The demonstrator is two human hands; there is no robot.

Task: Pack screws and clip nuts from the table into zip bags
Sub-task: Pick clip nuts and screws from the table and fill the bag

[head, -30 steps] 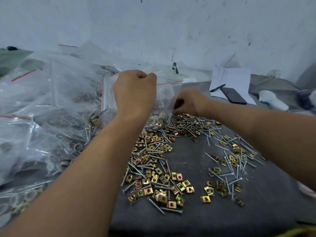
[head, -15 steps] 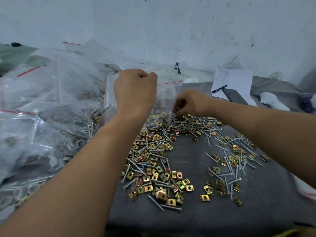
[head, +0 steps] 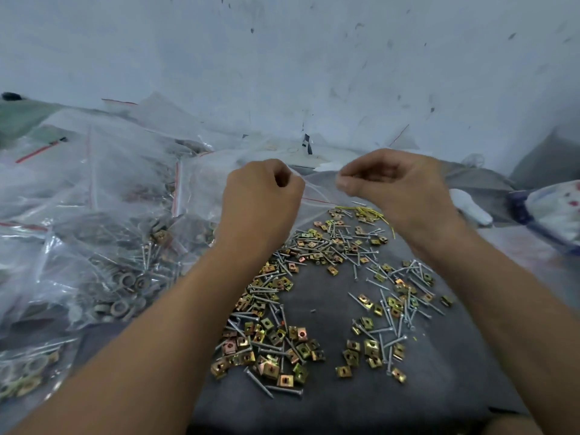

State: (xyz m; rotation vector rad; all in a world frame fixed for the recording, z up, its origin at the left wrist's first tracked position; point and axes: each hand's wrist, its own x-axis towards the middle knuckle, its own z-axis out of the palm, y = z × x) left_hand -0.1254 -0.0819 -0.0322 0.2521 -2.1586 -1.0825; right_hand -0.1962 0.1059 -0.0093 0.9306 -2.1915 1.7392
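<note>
Grey table [head: 329,412]; left hand [head: 260,199], right hand [head: 398,183] grip blurred zip bag [head: 314,196] rim

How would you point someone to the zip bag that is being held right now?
Start at the heap of filled clear bags on the left and go right to the dark table. Above the scattered screws and clip nuts, the left hand and right hand pinch one zip bag. It alone is lifted and looks empty.

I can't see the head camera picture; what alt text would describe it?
Two hands, left hand and right hand, pinch a clear zip bag between them above a dark table strewn with screws and brass-coloured clip nuts. Filled bags pile up at left.
</note>
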